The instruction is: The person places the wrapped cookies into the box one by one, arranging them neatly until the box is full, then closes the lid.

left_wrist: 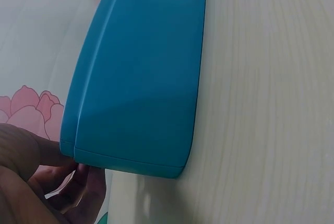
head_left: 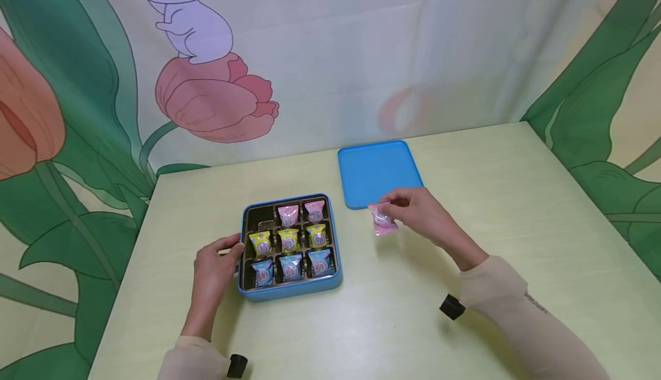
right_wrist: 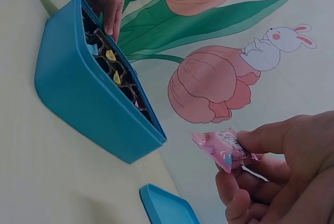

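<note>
Between thumb and fingers, my right hand [head_left: 415, 213] pinches a pink wrapped candy [head_left: 383, 223] above the table, right of a blue tin [head_left: 291, 295]. That same pink candy [right_wrist: 222, 146] shows crinkled wrapper ends in the right wrist view. Inside the tin is a dark divided tray, with blue candies [head_left: 291, 267] in the front row, yellow candies [head_left: 288, 240] in the middle and two pink candies [head_left: 288, 215] at the back. Its back left compartment [head_left: 260, 218] holds no candy. My left hand [head_left: 214, 265] rests against the tin's left side, thumb and fingertips at the rim.
A blue square lid [head_left: 379, 170] lies at the back of the pale table [head_left: 413, 334], behind the right hand. A printed cloth [head_left: 330, 53] with flowers and a white animal hangs along the table's back edge.
</note>
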`<state>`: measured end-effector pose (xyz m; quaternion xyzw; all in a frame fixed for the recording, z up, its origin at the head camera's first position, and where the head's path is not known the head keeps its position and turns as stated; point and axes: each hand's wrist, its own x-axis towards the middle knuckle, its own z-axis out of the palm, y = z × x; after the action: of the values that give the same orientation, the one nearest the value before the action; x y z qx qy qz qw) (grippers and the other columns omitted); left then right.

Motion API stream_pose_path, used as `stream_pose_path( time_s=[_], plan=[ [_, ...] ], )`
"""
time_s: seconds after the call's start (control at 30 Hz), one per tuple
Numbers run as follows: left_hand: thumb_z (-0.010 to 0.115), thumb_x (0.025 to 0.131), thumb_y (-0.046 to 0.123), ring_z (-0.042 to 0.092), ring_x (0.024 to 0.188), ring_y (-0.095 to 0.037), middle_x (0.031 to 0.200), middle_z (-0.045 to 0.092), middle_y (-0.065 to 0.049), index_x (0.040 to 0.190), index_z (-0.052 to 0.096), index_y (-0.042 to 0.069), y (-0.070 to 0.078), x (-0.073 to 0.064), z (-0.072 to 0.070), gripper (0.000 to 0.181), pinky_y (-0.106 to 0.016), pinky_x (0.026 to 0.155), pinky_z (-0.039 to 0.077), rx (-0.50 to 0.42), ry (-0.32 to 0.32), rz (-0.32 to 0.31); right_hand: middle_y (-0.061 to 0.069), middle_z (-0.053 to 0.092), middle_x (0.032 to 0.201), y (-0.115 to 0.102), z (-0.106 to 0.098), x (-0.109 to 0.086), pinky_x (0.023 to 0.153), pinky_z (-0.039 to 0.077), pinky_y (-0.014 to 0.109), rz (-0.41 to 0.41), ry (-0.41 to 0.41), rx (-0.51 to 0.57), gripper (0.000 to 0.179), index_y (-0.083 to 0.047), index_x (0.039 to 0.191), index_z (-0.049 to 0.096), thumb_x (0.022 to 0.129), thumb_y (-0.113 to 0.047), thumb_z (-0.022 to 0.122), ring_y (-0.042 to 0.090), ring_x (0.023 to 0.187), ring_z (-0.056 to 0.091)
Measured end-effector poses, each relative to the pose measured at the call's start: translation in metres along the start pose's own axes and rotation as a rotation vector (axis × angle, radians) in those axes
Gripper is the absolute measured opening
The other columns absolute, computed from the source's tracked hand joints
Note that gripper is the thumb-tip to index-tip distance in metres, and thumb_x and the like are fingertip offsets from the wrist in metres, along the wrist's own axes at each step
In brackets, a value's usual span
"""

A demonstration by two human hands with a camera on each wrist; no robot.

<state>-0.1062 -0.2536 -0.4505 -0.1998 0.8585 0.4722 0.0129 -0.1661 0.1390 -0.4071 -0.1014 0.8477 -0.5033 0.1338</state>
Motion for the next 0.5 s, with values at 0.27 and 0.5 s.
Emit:
stream_pose_path(
  time_s=[0.27,0.5],
  plan=[
    [0.062,0.102,0.018,0.069,0.099,-0.026,0.132,0.065,-0.023,0.136,0.067,0.002,0.001,-0.001,0.0,0.037,-0.019,0.066,0.053,0.005,-0.003,-0.003,0.005,0.074,0.099,-0.024,0.016,0.024,0.071,0.049,0.034,-0.027,0.003,0.005,0.023,-0.008,0.112,0.077,0.099,-0.026,0.072,0.028,0.091,0.062],
    [0.061,0.103,0.018,0.068,0.096,-0.024,0.132,0.065,-0.024,0.136,0.067,0.002,0.001,0.0,-0.001,0.038,-0.02,0.066,0.052,0.014,-0.003,-0.003,0.004,0.072,0.092,-0.039,0.027,0.044,0.064,0.046,0.031,-0.029,0.006,0.016,0.022,-0.009,0.112,0.077,0.099,-0.026,0.073,0.032,0.087,0.061]
  ],
)
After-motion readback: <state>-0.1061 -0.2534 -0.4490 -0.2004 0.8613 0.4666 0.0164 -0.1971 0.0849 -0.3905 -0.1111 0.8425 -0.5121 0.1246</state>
